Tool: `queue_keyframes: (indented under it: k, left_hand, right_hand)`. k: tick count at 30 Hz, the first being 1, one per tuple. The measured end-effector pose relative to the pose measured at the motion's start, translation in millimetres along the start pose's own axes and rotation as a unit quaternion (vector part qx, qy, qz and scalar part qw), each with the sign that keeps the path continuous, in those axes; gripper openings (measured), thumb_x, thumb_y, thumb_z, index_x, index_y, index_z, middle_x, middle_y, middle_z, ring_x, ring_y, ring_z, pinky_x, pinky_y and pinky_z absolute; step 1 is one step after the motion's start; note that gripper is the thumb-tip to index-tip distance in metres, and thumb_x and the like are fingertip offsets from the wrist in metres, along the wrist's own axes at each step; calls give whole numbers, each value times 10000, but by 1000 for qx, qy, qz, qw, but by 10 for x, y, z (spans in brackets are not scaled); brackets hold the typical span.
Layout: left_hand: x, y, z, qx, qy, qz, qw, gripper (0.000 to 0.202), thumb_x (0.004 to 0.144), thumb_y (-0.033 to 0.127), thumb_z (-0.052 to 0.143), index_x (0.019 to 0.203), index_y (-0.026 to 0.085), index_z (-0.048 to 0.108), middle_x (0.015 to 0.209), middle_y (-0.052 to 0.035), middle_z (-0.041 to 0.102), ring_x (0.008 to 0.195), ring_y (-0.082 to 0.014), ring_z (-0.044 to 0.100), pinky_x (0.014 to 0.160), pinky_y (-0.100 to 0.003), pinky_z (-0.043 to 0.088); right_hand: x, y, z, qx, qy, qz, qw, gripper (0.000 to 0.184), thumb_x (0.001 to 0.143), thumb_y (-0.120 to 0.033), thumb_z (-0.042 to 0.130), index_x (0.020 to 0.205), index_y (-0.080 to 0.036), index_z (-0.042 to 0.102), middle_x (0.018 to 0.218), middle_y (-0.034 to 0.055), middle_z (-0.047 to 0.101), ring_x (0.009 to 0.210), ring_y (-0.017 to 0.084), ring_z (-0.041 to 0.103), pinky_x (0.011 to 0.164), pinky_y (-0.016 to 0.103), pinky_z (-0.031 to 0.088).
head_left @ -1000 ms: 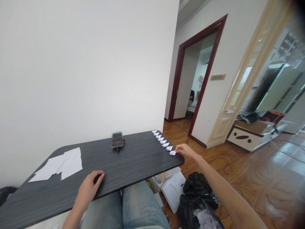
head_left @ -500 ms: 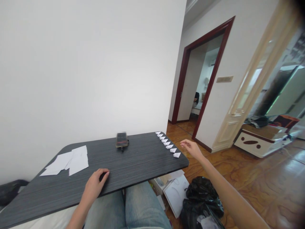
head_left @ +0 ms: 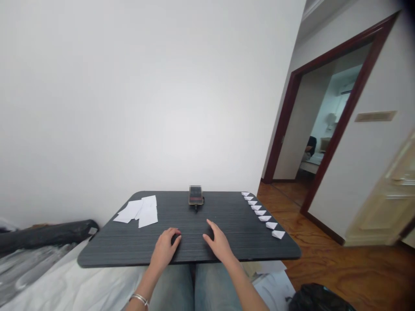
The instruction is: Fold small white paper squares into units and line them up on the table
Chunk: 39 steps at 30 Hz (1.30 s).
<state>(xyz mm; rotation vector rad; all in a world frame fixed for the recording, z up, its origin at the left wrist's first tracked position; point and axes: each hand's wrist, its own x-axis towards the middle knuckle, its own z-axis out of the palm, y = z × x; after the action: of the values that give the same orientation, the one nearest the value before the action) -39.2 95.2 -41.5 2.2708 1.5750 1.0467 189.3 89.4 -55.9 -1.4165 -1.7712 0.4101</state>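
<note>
My left hand [head_left: 166,247] rests at the near edge of the dark wood-grain table [head_left: 181,216], its fingers curved and thumb apart, with nothing in it. To its right, my right hand [head_left: 218,242] is over the table with thumb and fingers spread, also holding nothing. Loose white paper sheets [head_left: 148,211] overlap on the table's left side, beyond my left hand. Along the right edge runs a row of several small folded white papers [head_left: 260,212]. A small dark device with a screen [head_left: 196,195] stands at the far middle edge, a cable at its base.
A white wall [head_left: 162,95] rises behind the table. Below the right edge are a white paper bag [head_left: 275,285] and a black plastic bag [head_left: 319,298]. A bed with white bedding [head_left: 81,285] lies to the left. A doorway with a dark red frame [head_left: 287,125] is at right.
My right hand has moved left from beyond the table's right edge to over the table, near my left hand. The view has turned left.
</note>
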Motion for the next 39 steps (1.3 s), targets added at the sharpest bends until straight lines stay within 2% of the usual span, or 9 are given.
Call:
queue_keyframes:
  k: [3,8,13,17,23,29,32,36,39]
  left_hand:
    - [-31,-30,25,15,6,-8,1000,198,799,230,523,949,190,647,1115,-96,640,1060,-242,560,940,-411,411]
    - [-106,-2,23,0,5,2,1000,206,799,227,539,961,187,659,1124,-102,646,1066,-251,565,945,-416,408]
    - [-123,-183,-200,9,34,-19,999,210,855,245,459,927,211,653,948,-36,702,903,-172,636,825,-277,484]
    - [-39,-579,-518,78,86,-75,990,303,856,231,440,1117,142,568,1200,-134,590,1141,-241,516,993,-408,360]
    - [61,-877,-639,130,18,-49,990,479,800,430,541,1182,140,548,1352,-168,459,1307,-316,307,1060,-517,204]
    - [-203,-440,-445,151,-70,36,985,579,810,548,460,1303,243,439,1447,-107,322,1354,-294,187,1063,-553,143]
    - [-341,-109,-353,93,-118,103,983,595,776,544,522,1302,279,431,1375,-90,449,1288,-251,361,1074,-505,186]
    - [-444,188,-200,32,-112,153,981,524,722,495,626,1182,258,543,1229,-82,597,1171,-256,502,1021,-467,323]
    - [-500,270,-76,4,-86,217,972,225,842,268,535,1050,255,618,1107,-53,669,1062,-215,583,936,-402,426]
  right_hand:
    - [12,-147,144,-112,-61,-12,992,471,827,-315,480,1261,-134,512,1376,133,423,1292,279,338,1065,451,234]
    - [-26,-158,157,-193,-102,-19,976,487,876,-374,395,1298,-143,472,1407,111,378,1310,253,308,1065,423,231]
    - [-40,-96,209,-223,-115,-21,968,505,885,-410,365,1310,-154,457,1412,96,374,1313,243,303,1064,420,234]
    - [-36,-33,252,-224,-114,-27,967,508,877,-423,369,1293,-153,477,1406,95,385,1309,242,313,1064,418,235]
    - [-32,28,273,-193,-88,-39,976,496,864,-430,399,1269,-164,506,1387,107,412,1298,260,332,1052,439,252]
    - [-33,43,278,-139,-65,-37,987,446,842,-397,460,1229,-193,543,1367,107,441,1278,270,365,1048,460,248]
    - [-27,43,245,-99,-52,-29,993,431,834,-372,472,1212,-182,555,1340,107,477,1261,271,392,1051,462,250]
    - [2,58,167,17,2,-3,1000,400,850,-350,420,1151,-155,598,1218,118,588,1158,263,509,1003,434,351]
    - [24,87,119,101,38,17,994,382,840,-365,436,1080,-145,636,1136,127,638,1084,273,562,964,434,397]
